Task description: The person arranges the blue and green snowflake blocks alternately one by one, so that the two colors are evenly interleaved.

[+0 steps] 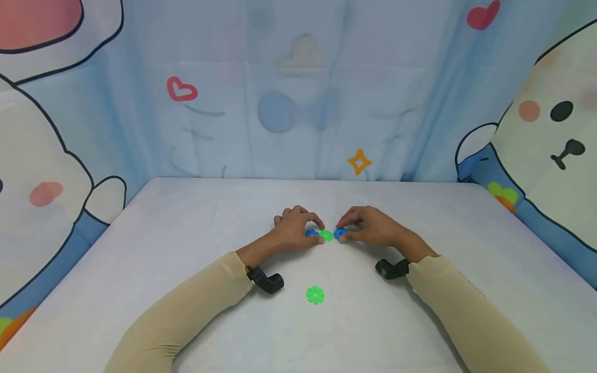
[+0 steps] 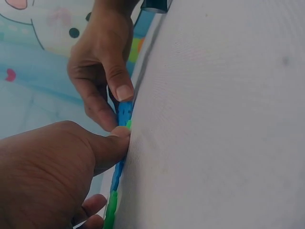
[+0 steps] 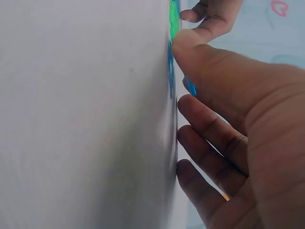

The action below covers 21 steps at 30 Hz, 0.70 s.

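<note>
Near the table's middle, my left hand (image 1: 294,231) pinches a green notched plastic disc (image 1: 326,235) between thumb and index finger. A blue disc (image 1: 311,233) adjoins it on the left, partly under the hand. Another green disc (image 2: 111,210) follows the blue one in the left wrist view, making a row. My right hand (image 1: 377,226) pinches a second blue disc (image 1: 340,234) by its edge, just right of the green disc. In the left wrist view this blue disc stands close to the green one; the thumb hides whether they join.
A loose green disc (image 1: 315,295) lies flat on the white table (image 1: 224,331), nearer to me than the hands. Black wrist-worn devices (image 1: 393,269) sit below both hands. A light blue cartoon-print curtain (image 1: 210,134) hangs behind the table.
</note>
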Available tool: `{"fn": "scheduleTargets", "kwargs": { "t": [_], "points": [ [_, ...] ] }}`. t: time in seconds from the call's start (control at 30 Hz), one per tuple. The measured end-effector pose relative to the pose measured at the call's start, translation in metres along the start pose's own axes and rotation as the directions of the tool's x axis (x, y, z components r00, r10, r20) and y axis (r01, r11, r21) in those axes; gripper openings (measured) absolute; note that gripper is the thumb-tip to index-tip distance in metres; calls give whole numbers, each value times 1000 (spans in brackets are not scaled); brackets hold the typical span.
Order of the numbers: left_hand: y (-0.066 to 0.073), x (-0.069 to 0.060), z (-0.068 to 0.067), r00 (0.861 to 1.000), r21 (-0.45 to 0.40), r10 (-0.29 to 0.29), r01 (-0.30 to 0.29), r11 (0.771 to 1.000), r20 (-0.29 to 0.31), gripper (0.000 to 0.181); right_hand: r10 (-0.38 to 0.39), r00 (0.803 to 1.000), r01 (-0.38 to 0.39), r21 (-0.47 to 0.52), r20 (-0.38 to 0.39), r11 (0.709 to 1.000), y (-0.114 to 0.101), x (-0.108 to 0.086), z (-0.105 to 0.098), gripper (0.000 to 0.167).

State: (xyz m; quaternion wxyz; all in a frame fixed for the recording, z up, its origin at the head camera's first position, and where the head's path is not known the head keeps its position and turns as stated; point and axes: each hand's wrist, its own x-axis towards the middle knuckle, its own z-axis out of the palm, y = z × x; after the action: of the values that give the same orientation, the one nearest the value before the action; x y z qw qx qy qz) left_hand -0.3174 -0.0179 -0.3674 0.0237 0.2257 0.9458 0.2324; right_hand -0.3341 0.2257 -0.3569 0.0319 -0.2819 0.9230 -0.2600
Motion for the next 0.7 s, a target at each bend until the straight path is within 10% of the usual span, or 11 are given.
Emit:
{"fn": "scheduleTargets", "kwargs": {
  "t": [0.7],
  "points": [
    [-3, 2, 2, 1000, -14, 18, -18, 1000, -3, 30, 1, 1000, -2, -48, -16, 999, 1, -2, 3, 32]
  ]
}}
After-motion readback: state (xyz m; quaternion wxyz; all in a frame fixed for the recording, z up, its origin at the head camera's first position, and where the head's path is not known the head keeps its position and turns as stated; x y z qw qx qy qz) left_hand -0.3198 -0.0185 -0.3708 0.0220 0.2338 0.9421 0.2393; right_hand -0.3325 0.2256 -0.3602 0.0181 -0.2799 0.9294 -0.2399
